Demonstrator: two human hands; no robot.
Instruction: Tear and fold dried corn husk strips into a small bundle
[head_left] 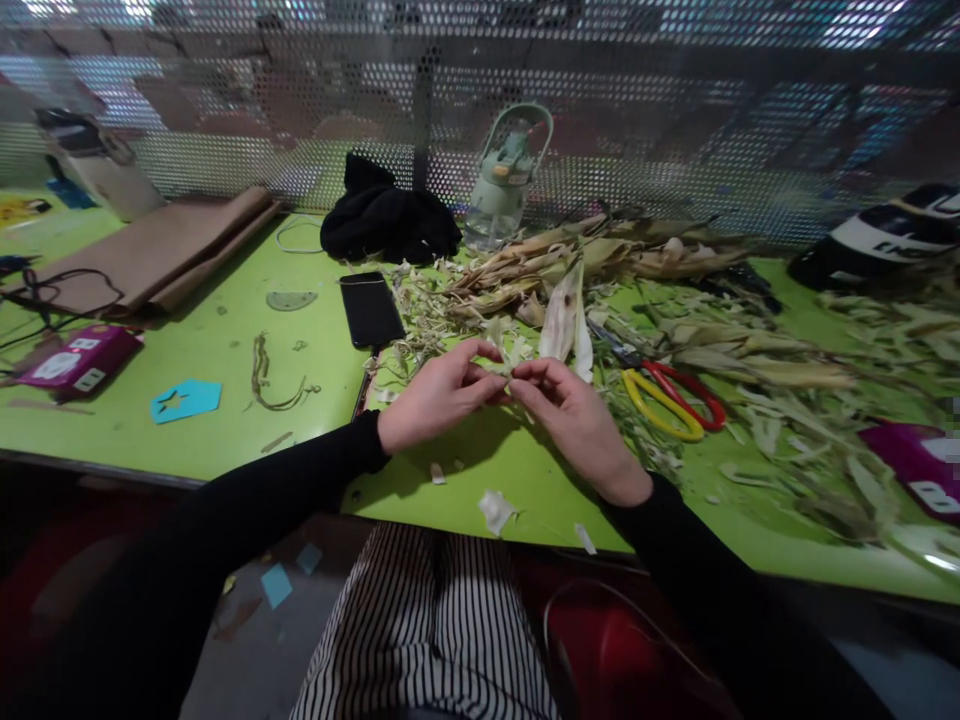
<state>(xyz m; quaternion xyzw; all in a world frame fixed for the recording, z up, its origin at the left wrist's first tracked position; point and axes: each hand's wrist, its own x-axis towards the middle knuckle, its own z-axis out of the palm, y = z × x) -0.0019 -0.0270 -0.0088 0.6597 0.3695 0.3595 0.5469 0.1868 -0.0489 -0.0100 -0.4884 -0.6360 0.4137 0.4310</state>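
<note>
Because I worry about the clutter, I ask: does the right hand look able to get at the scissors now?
Probably yes: the scissors' handles lie uncovered close beside the right hand, though it seems to be pinching a pale piece.

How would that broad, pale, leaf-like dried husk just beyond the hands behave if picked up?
The broad, pale dried husk would probably feel light, since it looks leaf-thin. It may tear lengthwise fairly easily: narrow, pale, fibrous shreds lie scattered nearby on the flat green table.
</note>
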